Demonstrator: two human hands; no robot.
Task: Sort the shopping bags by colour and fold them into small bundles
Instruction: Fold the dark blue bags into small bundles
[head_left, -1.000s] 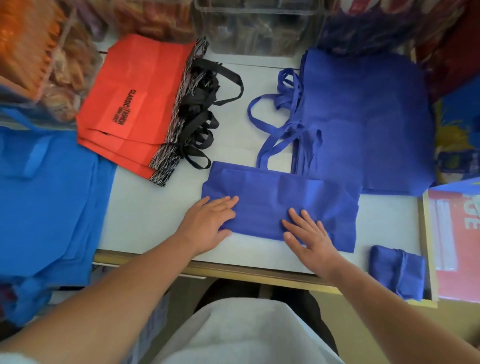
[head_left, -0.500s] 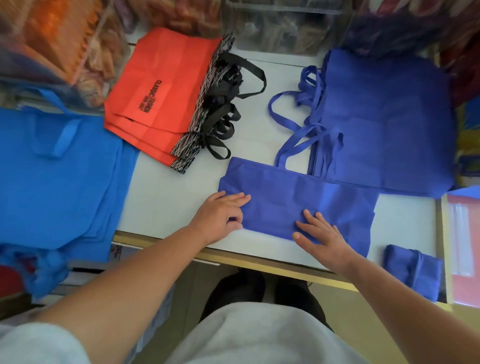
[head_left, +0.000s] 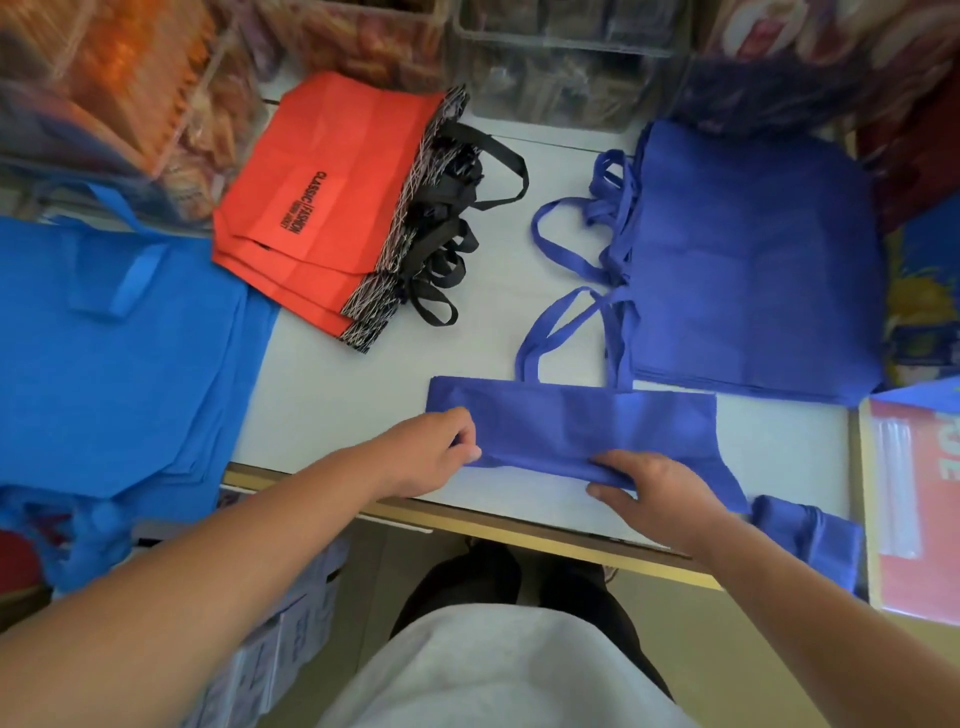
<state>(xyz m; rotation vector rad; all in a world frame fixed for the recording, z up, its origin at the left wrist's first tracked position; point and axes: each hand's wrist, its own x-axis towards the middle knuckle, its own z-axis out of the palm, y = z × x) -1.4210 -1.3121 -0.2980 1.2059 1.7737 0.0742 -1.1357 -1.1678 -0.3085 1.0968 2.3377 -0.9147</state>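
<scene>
A half-folded indigo bag (head_left: 587, 423) lies on the white table (head_left: 332, 395) near its front edge. My left hand (head_left: 426, 454) pinches the bag's left end. My right hand (head_left: 657, 493) grips the bag's near edge and lifts it off the table. Behind it lies a stack of flat indigo bags (head_left: 753, 260) with loose handles. A stack of red bags (head_left: 332, 202) with black handles sits at the back left. Bright blue bags (head_left: 109, 358) cover the left side. A small folded indigo bundle (head_left: 808, 535) rests at the front right corner.
Clear bins (head_left: 561, 62) with packaged goods stand along the back. Orange packets (head_left: 114, 78) fill the back left. A red and white printed item (head_left: 919, 509) lies at the right edge. My knees and grey shirt are below the table's front edge.
Both hands went from pressing flat on the indigo bag to taking hold of it. The near edge has come up and the bag looks narrower. The camera swung left.
</scene>
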